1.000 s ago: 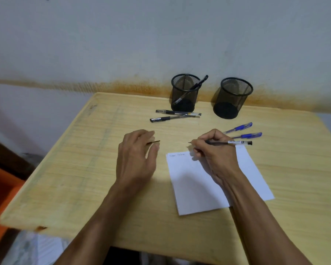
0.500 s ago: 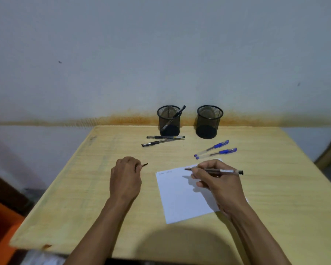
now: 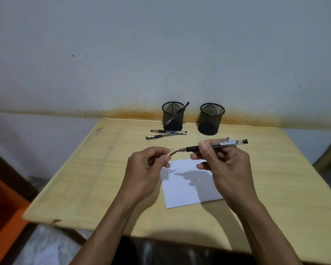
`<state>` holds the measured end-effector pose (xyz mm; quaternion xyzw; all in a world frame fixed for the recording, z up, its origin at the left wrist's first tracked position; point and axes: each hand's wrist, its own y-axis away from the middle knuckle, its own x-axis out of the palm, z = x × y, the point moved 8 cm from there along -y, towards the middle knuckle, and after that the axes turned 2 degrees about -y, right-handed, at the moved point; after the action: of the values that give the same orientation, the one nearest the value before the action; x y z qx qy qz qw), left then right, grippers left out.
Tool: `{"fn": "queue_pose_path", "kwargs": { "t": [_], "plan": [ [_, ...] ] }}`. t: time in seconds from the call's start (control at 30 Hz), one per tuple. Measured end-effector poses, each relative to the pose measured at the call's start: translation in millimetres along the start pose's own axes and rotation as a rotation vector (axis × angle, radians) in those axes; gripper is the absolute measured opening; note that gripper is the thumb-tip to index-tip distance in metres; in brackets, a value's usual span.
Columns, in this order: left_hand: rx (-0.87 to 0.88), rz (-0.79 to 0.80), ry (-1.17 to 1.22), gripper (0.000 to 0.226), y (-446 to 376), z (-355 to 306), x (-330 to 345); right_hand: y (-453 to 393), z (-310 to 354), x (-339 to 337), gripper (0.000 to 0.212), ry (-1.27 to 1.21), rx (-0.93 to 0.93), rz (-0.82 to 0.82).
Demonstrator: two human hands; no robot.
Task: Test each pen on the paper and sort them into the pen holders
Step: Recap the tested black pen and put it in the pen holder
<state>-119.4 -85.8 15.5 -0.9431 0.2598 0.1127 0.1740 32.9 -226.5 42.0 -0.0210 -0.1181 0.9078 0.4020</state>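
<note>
In the head view, the right hand (image 3: pixel 225 165) pinches a black-grip pen with a clear barrel (image 3: pixel 214 146) and holds it level above the white sheet of paper (image 3: pixel 187 190). The left hand (image 3: pixel 147 169) closes its fingertips on a small dark cap (image 3: pixel 172 153), which is just beside the pen's tip. I judge that the step in hand is to put the cap on again. To do it well, the cap should be in one line with the tip and pushed straight until it sits.

At the far edge of the light wooden table (image 3: pixel 84 178), the left black mesh pen holder (image 3: pixel 172 116) has one pen inside, and the right black mesh holder (image 3: pixel 211 119) looks empty. Two black pens (image 3: pixel 166 134) lie in front of the left holder.

The pen carries a white label (image 3: pixel 229 142), but its writing is too small to read.
</note>
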Motion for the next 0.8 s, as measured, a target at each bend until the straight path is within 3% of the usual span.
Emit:
{"fn": "queue_pose_path", "kwargs": {
  "t": [0.13,0.5,0.6,0.73,0.8],
  "plan": [
    [0.018,0.010,0.037,0.014,10.8,-3.2,-0.3,3.8,5.8,0.1,0.022,0.064,-0.055,0.000],
    [0.157,0.036,-0.097,0.011,16.7,-24.1,3.2,7.8,1.7,8.9,0.015,0.119,-0.076,0.027],
    [0.203,0.004,-0.146,0.013,15.4,-27.4,-0.9,11.4,-7.0,11.3,0.013,0.081,-0.042,-0.032],
    [0.202,-0.013,-0.173,0.012,16.5,-26.8,-4.1,7.0,-18.5,11.0,0.028,0.072,0.090,-0.003],
    [0.215,-0.037,-0.229,0.011,13.5,-28.9,-8.2,4.5,-20.6,3.6,0.032,0.218,0.093,0.007]
  ]
}}
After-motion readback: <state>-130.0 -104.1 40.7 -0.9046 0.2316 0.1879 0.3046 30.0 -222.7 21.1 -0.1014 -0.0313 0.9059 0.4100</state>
